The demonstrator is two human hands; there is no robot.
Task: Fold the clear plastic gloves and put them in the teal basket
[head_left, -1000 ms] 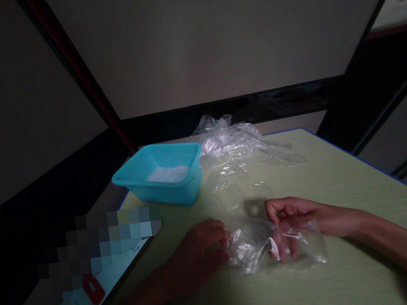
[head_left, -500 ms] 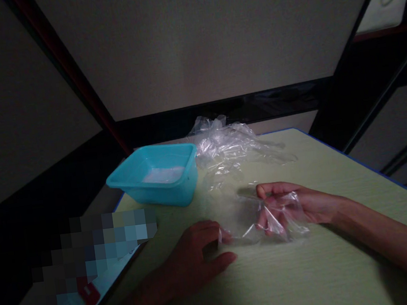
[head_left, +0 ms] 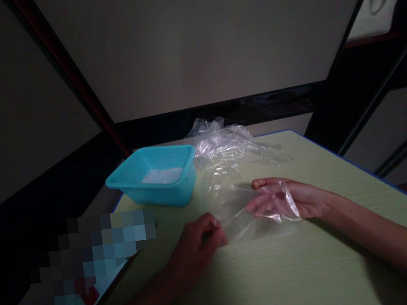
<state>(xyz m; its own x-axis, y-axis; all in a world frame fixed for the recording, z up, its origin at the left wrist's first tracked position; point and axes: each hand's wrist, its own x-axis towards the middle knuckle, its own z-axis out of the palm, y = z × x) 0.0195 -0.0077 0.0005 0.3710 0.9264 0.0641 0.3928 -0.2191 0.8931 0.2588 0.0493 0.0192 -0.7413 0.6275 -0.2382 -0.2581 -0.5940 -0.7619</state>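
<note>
- here, the clear plastic film [head_left: 239, 225] lies sideways over the table [head_left: 249, 285], long axis running from left hand [head_left: 196, 242] to right hand [head_left: 286, 197].
- left hand seems to pinch its end.
- right hand is loosely spread, behind or inside it: i cannot tell.

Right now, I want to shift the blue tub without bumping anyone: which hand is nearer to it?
Left. The left hand is nearer the camera than the blue tub, close to its front right corner; the right hand is farther off to the tub's right.
</note>
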